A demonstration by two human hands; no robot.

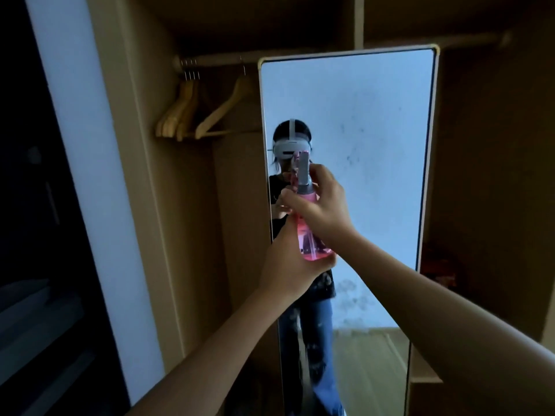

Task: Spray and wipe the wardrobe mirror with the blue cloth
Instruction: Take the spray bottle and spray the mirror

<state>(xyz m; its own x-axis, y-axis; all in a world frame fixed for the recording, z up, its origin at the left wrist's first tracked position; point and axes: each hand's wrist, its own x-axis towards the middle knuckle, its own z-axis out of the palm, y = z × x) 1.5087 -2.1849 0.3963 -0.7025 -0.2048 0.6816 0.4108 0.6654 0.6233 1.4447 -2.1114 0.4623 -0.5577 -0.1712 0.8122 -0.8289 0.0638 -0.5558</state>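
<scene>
Both bare arms reach up toward the tall wardrobe mirror (375, 121), and between the two hands is a pink spray bottle (312, 235) held upright in front of the glass, near its left edge. The left hand (292, 265) cups the bottom of the bottle from 7 o'clock, fingers wrapped round the pink base. The right hand (318, 202) comes in from 4 o'clock and is closed round the bottle's neck just under the grey spray head (303, 172) — whether a finger sits on the trigger I cannot tell.

The mirror stands upright inside the open wardrobe, thin pale frame round it. Faint specks and a dull smeary patch show on the glass, at about 3 o'clock and 5 o'clock from the bottle. To the mirror's 10 o'clock, wooden hangers (192, 115) dangle from a rail (216, 60) — a tight bunch and one apart. The blue cloth I cannot find anywhere.
</scene>
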